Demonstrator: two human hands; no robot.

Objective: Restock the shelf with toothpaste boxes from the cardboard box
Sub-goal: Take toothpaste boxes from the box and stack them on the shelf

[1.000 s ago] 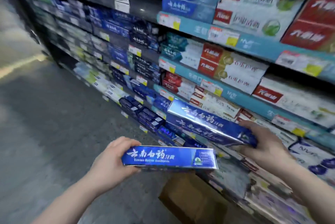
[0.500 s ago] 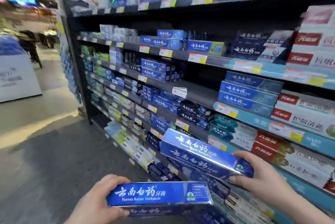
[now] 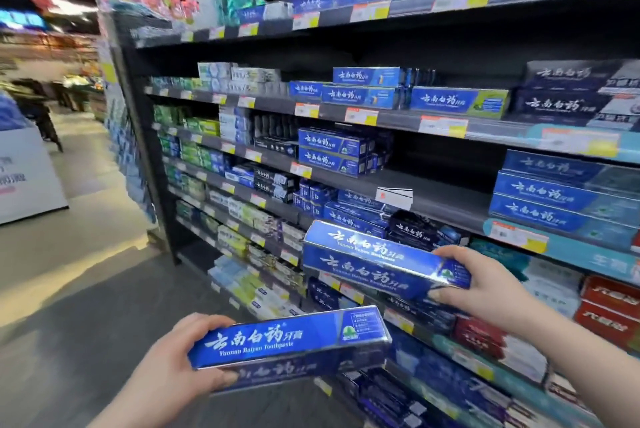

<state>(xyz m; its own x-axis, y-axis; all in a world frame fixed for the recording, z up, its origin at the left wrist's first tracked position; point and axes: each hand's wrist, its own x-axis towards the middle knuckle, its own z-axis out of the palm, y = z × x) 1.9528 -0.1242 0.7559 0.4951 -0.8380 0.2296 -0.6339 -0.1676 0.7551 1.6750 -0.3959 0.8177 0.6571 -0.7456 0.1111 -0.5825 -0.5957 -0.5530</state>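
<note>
Toothpaste boxes [image 3: 291, 341] are held in curled fingers, L hand [image 3: 173, 358] & R hand [image 3: 485, 285]. Far shelf gap [image 3: 446, 200] is prob. to be filled next.

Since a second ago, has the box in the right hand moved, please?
Yes, the box in the right hand rose towards the white tag on the shelf.

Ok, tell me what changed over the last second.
The view swung up from the low shelves to the higher shelves, and the cardboard box on the floor dropped out of sight. Unchanged: the left hand grips the lower toothpaste box, the right hand the upper toothpaste box.
</note>
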